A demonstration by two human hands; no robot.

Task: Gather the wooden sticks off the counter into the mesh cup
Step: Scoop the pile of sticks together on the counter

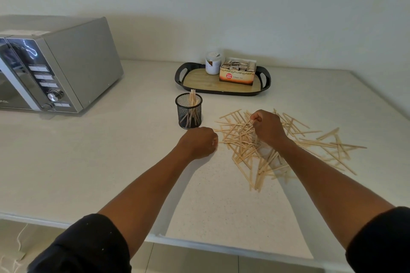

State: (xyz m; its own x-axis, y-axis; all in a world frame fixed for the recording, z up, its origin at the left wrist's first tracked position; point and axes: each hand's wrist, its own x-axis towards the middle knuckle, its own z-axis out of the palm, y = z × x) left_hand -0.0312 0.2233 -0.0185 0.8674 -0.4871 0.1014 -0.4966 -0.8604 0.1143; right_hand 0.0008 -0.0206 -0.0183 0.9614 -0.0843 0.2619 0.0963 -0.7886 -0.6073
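A black mesh cup [189, 115] stands upright on the white counter [88, 162] with several wooden sticks in it. A loose pile of wooden sticks [310, 139] lies scattered to the cup's right. My right hand [267, 127] sits over the pile's left part, and its fingers pinch a stick or two. My left hand [200, 142] rests on the counter just in front of the cup, at the pile's left edge, with its fingers curled into a fist. Whether it holds a stick is hidden.
A silver microwave [55, 66] stands at the back left. A black-rimmed tray [265, 82] at the back holds a white jar [213, 62] and a box of tea bags [237, 72]. The counter's front edge runs just below my forearms.
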